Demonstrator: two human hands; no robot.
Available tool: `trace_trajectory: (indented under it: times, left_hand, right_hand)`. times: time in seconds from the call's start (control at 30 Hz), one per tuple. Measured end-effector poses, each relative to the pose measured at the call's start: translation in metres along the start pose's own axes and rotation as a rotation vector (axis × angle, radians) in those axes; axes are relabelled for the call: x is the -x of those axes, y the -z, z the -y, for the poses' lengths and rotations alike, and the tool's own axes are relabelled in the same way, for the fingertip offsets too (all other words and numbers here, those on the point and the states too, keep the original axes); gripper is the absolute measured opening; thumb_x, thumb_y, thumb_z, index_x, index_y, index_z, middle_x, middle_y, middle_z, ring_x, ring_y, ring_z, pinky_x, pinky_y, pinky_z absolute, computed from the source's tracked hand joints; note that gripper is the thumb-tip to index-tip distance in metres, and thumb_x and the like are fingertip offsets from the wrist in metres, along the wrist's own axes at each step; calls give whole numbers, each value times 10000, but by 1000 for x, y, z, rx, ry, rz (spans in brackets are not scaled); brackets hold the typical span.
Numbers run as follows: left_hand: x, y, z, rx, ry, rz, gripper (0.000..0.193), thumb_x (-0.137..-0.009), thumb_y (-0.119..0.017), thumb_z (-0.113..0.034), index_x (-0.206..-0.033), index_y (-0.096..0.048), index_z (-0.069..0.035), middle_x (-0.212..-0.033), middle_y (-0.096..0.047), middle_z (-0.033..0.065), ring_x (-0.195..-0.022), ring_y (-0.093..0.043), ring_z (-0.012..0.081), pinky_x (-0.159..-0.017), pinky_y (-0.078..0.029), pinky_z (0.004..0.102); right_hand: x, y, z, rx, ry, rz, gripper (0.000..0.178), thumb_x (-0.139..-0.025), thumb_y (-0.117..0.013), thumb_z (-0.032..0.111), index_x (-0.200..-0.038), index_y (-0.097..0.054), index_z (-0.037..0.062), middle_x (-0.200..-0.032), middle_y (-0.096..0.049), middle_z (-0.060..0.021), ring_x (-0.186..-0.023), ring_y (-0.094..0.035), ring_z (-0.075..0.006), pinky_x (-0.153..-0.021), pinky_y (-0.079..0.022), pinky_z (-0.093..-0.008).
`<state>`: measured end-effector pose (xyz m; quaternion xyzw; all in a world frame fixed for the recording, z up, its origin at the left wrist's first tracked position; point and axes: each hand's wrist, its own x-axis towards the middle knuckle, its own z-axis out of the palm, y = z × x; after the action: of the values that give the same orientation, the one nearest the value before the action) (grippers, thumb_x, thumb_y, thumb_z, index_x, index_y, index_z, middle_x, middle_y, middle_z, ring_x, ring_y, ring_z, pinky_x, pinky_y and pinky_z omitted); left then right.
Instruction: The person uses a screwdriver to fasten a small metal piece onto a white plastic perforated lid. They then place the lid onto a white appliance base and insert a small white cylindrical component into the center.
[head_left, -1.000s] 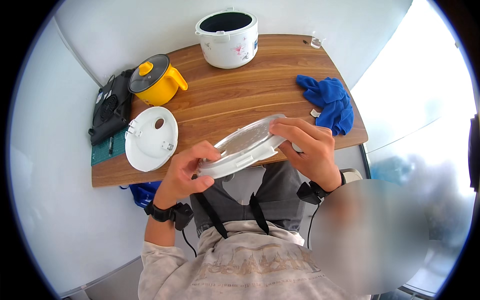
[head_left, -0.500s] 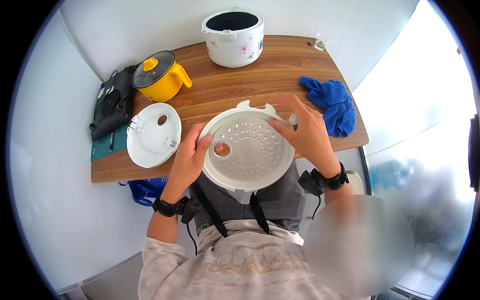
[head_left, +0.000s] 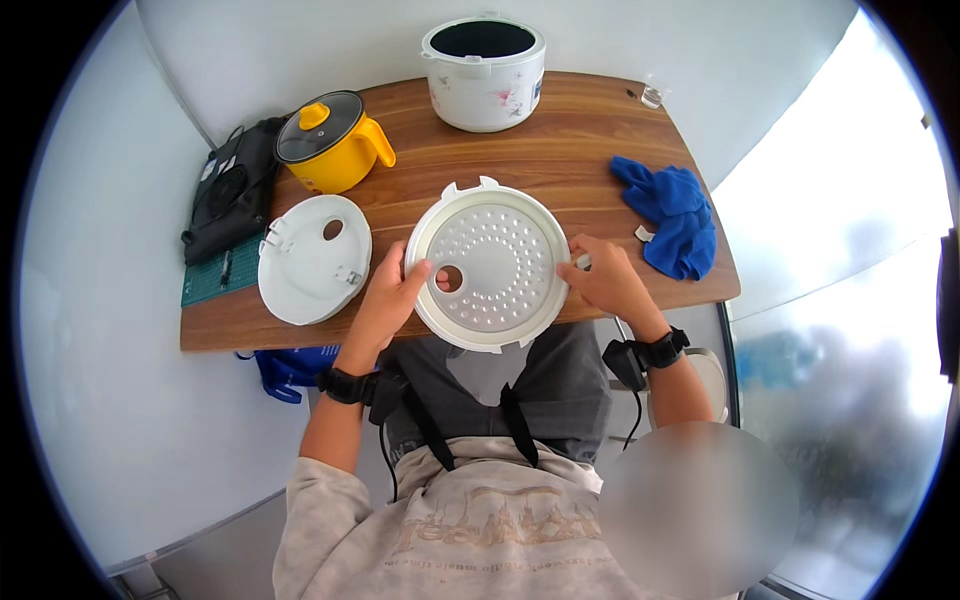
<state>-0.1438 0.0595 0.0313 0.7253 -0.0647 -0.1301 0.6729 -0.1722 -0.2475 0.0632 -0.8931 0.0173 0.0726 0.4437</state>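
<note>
I hold a round white rice cooker inner lid (head_left: 495, 265) over the table's front edge, its dimpled metal face turned up toward me. A round hole and notched tabs on the rim show. My left hand (head_left: 392, 292) grips the left rim with the thumb on top, and a fingertip shows through the hole. My right hand (head_left: 612, 285) is closed at the right rim, its thumb against the edge. A small whitish piece (head_left: 583, 262) shows at its fingers; what it is I cannot make out. To the left lies a white outer lid shell (head_left: 300, 275) with hinge brackets and a hole.
The white floral rice cooker body (head_left: 485, 95) stands open at the back. A yellow pot (head_left: 335, 165) with a glass lid and a black appliance (head_left: 225, 195) on a green mat (head_left: 205, 272) are at left. A blue cloth (head_left: 680, 225) and a small clear cup (head_left: 652, 96) are at right.
My right hand has moved down from the upper right rim to the right side. The inner lid has turned a little counterclockwise, tilting flatter toward my view.
</note>
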Motion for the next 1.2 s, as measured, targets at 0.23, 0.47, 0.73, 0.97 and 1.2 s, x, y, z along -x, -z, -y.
trace_trajectory:
  times: [0.23,0.47,0.73,0.97,1.2]
  left_hand:
    - [-13,8,18,-426,32,-72,330,-925,-619,-230,-1125,-627,32,-1008,-715,239,-956,-719,322,-804,-546,392]
    - [-21,6,28,-708,-49,-112,372,-859,-616,-212,-1133,-632,39,-985,-670,263,-951,-652,430,-871,-514,507]
    - [-20,0,35,-981,-122,-212,440,-863,-603,-201,-1247,-552,8,-1050,-621,262,-987,-617,460,-850,-517,529]
    - [-14,-7,21,-1139,-256,-282,372,-860,-696,-238,-1148,-570,-39,-992,-601,217,-876,-659,397,-738,-555,471]
    - [-29,-6,17,-1234,-333,-232,276,-849,-715,-203,-1026,-570,-50,-932,-616,147,-797,-682,346,-643,-562,431]
  right_hand:
    - [-29,-6,-16,108,-1,24,292,-798,-664,129,-1034,-659,-43,-736,-698,-221,-637,-699,-339,-654,-554,-410]
    - [-51,-10,-26,79,80,37,304,-796,-669,125,-1052,-659,-39,-845,-714,-240,-683,-718,-331,-699,-576,-413]
    - [-64,-13,-31,63,-33,137,282,-873,-679,191,-1056,-654,-22,-832,-722,-211,-681,-720,-299,-656,-561,-419]
    - [-81,-1,-36,232,153,-30,410,-857,-697,230,-1096,-514,-50,-910,-681,-272,-876,-675,-416,-774,-524,-463]
    - [-131,5,-46,329,188,-34,411,-805,-639,117,-1122,-452,-66,-1093,-590,-369,-1104,-572,-491,-913,-475,-499]
